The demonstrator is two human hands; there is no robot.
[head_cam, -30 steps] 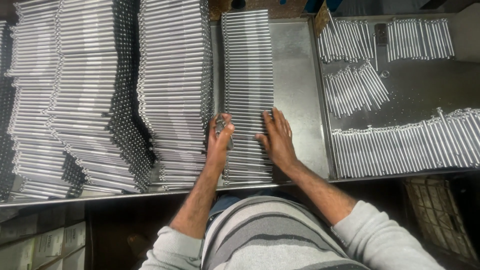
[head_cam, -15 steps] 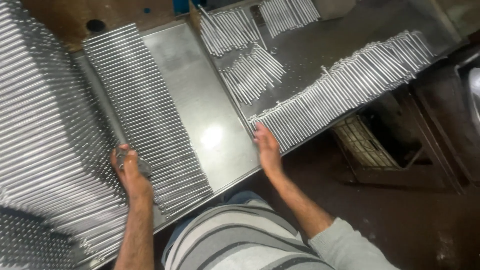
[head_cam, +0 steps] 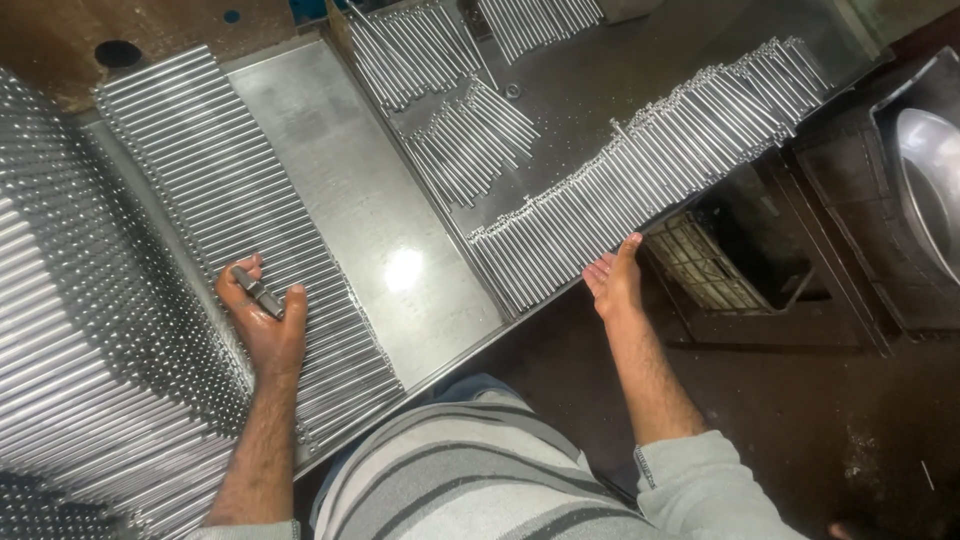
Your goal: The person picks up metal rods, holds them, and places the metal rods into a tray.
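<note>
My left hand (head_cam: 265,335) rests on a flat row of long metal rods (head_cam: 240,200) lying side by side on a steel tray (head_cam: 370,190). Its thumb and forefinger pinch a short dark metal rod (head_cam: 258,292). My right hand (head_cam: 615,282) is off to the right, palm up and holding nothing. It hovers at the bench's near edge, just below a long row of shorter metal rods (head_cam: 650,165), with its fingertips close to their near ends.
Tall stacks of long rods (head_cam: 80,330) fill the left side. Bundles of short rods (head_cam: 470,140) lie on the dark bench behind. A wire crate (head_cam: 720,265) sits below the bench edge, and a metal basin (head_cam: 930,200) stands at the far right.
My right hand left the row of long rods and swung right to the bench edge by the shorter rods. My left hand stayed on the row. The view turned right.
</note>
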